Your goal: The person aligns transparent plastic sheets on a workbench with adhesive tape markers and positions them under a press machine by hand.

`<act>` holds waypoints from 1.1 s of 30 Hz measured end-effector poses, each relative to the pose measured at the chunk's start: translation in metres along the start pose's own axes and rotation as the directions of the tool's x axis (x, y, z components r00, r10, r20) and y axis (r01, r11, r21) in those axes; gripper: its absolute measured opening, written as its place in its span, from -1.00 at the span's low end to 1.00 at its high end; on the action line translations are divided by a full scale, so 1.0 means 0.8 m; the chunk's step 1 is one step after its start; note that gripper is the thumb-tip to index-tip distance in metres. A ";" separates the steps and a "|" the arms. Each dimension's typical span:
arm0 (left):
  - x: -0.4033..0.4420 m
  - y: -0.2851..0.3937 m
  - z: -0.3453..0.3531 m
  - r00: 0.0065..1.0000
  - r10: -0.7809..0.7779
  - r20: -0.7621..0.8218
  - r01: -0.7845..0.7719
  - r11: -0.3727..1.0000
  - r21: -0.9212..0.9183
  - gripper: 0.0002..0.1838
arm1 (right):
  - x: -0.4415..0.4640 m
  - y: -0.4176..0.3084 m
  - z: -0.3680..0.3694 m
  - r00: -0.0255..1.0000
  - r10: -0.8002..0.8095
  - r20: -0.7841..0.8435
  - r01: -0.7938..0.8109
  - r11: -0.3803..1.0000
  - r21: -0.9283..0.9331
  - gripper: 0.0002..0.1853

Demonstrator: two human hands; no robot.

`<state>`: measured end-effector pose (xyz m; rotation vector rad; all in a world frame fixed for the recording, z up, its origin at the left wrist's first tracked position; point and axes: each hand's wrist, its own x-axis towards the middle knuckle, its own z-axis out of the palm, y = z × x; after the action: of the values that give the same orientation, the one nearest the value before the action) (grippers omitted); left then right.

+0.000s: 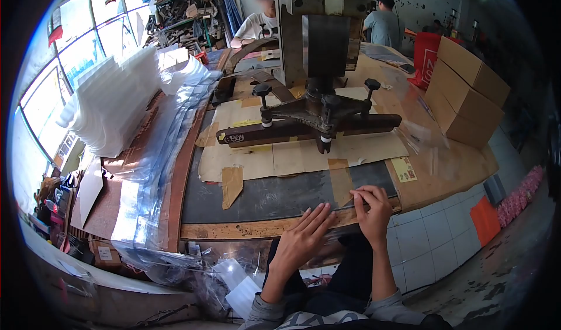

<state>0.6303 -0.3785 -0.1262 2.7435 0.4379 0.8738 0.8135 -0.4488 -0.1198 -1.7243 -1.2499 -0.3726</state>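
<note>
My left hand [305, 235] lies flat with its fingers stretched out, at the wooden front edge [234, 230] of the work surface. It holds nothing. My right hand [372, 209] is pinched closed beside a strip of brown tape [340, 181]; whatever its fingertips hold, if anything, is too small to name. Beyond both hands, a beige board [245, 160] is fixed with tape on the dark plate [280, 195]. A dark metal press head [320, 111] with black knobs and a long bar stands over this board. Another tape strip [232, 185] sits left of my hands.
Stacked clear plastic sheets [117, 105] stand at the left, beside long plastic film [160, 160]. Cardboard boxes [467, 96] and a red bag [425, 58] are at the right. One person [257, 26] is behind the press; another person [384, 23] is farther back.
</note>
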 end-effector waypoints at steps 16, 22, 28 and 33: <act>-0.047 0.031 -0.023 0.988 0.129 -0.079 -0.151 0.859 -0.489 -0.56 | -0.030 -0.021 -0.040 0.692 0.357 0.628 -0.722 0.337 0.604 -0.59; -0.098 0.020 0.024 0.812 -0.414 0.412 0.421 -0.074 -0.904 -0.35 | -0.069 -0.029 -0.062 0.714 0.235 0.659 -0.688 0.405 0.602 -0.57; -0.042 0.035 -0.010 0.791 -0.438 0.427 0.303 -0.325 -0.896 -0.44 | -0.109 -0.026 -0.101 0.687 0.172 0.706 -0.687 0.469 0.555 -0.59; -0.020 0.047 -0.025 0.827 -0.378 0.415 0.268 -0.384 -0.884 -0.45 | -0.123 -0.024 -0.122 0.714 0.154 0.684 -0.657 0.487 0.576 -0.60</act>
<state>0.6137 -0.4162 -0.1072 0.7839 0.2663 0.5869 0.7800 -0.5844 -0.1288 -1.2486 -1.0285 0.9773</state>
